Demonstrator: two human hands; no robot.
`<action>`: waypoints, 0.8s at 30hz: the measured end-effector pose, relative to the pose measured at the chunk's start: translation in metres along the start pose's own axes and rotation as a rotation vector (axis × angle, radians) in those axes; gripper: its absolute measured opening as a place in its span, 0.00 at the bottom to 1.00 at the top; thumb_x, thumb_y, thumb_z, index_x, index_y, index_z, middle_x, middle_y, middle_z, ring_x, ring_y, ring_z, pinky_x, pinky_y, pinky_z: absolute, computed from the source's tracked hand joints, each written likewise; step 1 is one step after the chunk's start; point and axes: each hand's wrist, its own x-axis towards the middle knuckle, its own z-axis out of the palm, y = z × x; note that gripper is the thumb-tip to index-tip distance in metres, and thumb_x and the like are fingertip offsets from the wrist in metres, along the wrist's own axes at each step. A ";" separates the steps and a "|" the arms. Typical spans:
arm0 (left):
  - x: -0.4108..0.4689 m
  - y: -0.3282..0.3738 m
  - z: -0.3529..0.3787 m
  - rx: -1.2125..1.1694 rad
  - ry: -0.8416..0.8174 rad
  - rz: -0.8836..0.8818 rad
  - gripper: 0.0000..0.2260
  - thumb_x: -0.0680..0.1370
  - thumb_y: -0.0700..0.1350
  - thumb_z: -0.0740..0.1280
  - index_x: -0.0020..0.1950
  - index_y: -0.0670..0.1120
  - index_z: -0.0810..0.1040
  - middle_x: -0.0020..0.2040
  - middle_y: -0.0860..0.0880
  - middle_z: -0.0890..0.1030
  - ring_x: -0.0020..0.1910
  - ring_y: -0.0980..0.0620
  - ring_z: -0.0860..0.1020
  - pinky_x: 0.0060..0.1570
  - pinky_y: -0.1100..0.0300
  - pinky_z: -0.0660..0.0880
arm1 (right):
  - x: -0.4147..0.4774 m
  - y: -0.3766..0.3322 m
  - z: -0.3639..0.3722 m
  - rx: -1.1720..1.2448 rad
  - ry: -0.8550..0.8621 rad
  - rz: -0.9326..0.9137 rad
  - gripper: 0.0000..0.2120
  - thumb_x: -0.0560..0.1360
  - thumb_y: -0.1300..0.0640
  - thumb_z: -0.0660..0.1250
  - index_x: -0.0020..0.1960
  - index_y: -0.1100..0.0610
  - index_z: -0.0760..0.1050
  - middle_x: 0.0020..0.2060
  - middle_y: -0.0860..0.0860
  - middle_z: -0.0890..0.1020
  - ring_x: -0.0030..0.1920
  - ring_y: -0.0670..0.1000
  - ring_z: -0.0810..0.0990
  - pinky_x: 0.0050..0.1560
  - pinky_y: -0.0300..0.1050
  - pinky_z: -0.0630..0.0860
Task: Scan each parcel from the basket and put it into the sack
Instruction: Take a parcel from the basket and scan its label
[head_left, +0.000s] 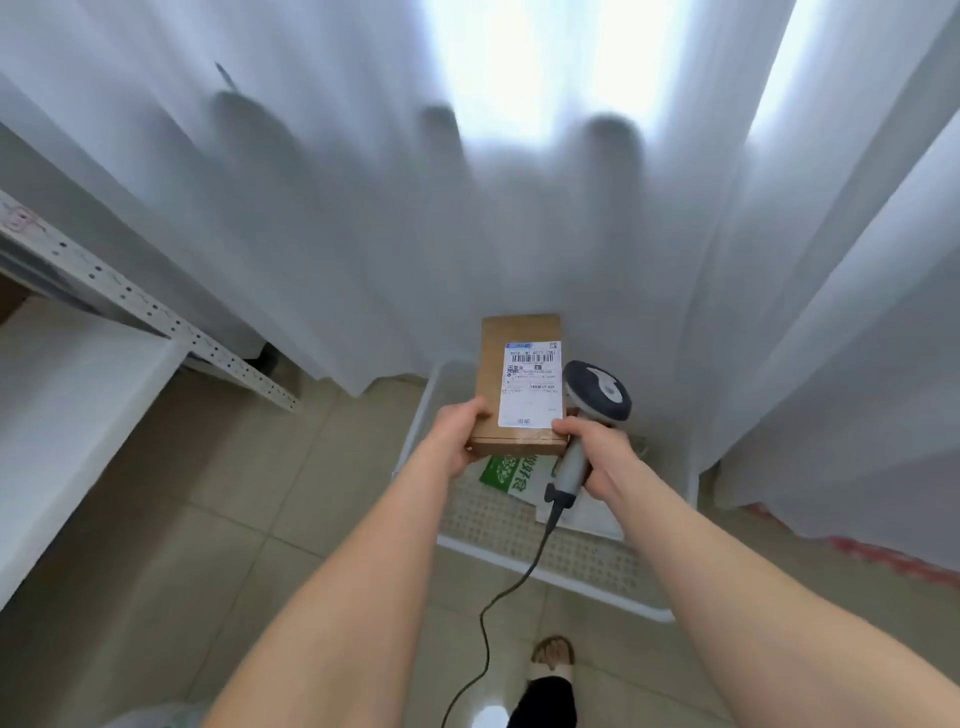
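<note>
A brown cardboard parcel (491, 384) with a white shipping label facing up is held above the basket. My left hand (460, 439) grips its near left corner. My right hand (597, 457) holds the grey handle of a barcode scanner (597, 397), whose dark head sits just right of the label, and its thumb touches the parcel's near right corner. Below lies a white perforated basket (545, 561) holding a green-and-white bag parcel (506, 473). The scanner's black cable hangs down toward the floor. The sack is not clearly in view.
White curtains (519, 208) hang close behind the basket. A white metal shelf frame (156, 322) and a white board stand at the left. The floor is beige tile. My sandalled foot (553, 654) shows at the bottom, near the cable.
</note>
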 end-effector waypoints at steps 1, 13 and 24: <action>-0.015 0.005 -0.006 0.027 -0.019 -0.001 0.04 0.78 0.41 0.66 0.51 0.42 0.75 0.43 0.46 0.80 0.39 0.50 0.77 0.37 0.55 0.76 | -0.014 -0.003 0.003 -0.005 -0.012 -0.020 0.08 0.71 0.70 0.70 0.49 0.62 0.78 0.49 0.60 0.84 0.44 0.56 0.82 0.50 0.54 0.80; -0.183 0.001 -0.033 -0.086 0.001 0.262 0.22 0.81 0.39 0.63 0.73 0.46 0.63 0.60 0.49 0.77 0.44 0.47 0.78 0.46 0.46 0.72 | -0.191 -0.009 -0.024 -0.033 -0.190 -0.244 0.10 0.73 0.69 0.68 0.51 0.58 0.76 0.40 0.54 0.82 0.32 0.50 0.80 0.35 0.43 0.77; -0.267 -0.007 -0.061 -0.191 0.070 0.363 0.24 0.80 0.38 0.63 0.74 0.48 0.61 0.56 0.48 0.77 0.47 0.45 0.78 0.52 0.42 0.74 | -0.308 0.002 -0.021 -0.094 -0.247 -0.393 0.07 0.76 0.62 0.67 0.52 0.64 0.75 0.33 0.57 0.79 0.21 0.47 0.71 0.23 0.38 0.71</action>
